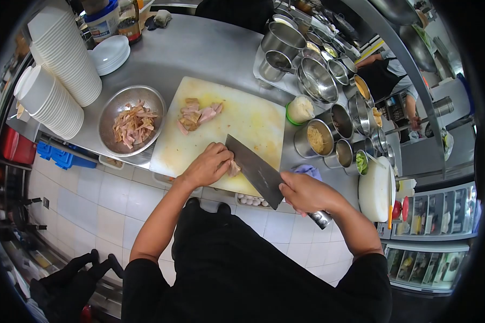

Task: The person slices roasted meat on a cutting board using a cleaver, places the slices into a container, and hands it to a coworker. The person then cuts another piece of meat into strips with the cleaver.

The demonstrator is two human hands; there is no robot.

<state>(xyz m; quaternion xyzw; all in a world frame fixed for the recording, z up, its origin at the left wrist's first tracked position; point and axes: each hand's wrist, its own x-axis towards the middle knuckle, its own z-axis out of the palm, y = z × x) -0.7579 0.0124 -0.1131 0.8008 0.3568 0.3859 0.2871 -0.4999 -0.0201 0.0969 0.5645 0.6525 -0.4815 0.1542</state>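
Note:
On a white cutting board (196,151) my left hand (209,164) has its fingers curled on a small piece of meat (234,169) near the board's front edge. My right hand (304,192) grips a large cleaver (256,171) by its handle. The blade lies diagonally over the board, its far corner close to my left fingertips and beside the meat piece. Further back on the board is a small pile of meat pieces (197,114). Left of the board stands a metal bowl (106,119) holding sliced meat strips (133,124).
Stacked white containers (70,54) and lids (111,55) stand at the left. Metal pots and bowls (318,78) crowd the right, near a green-rimmed tub (300,110). A person (396,75) stands beyond them; another's legs (86,269) show at lower left.

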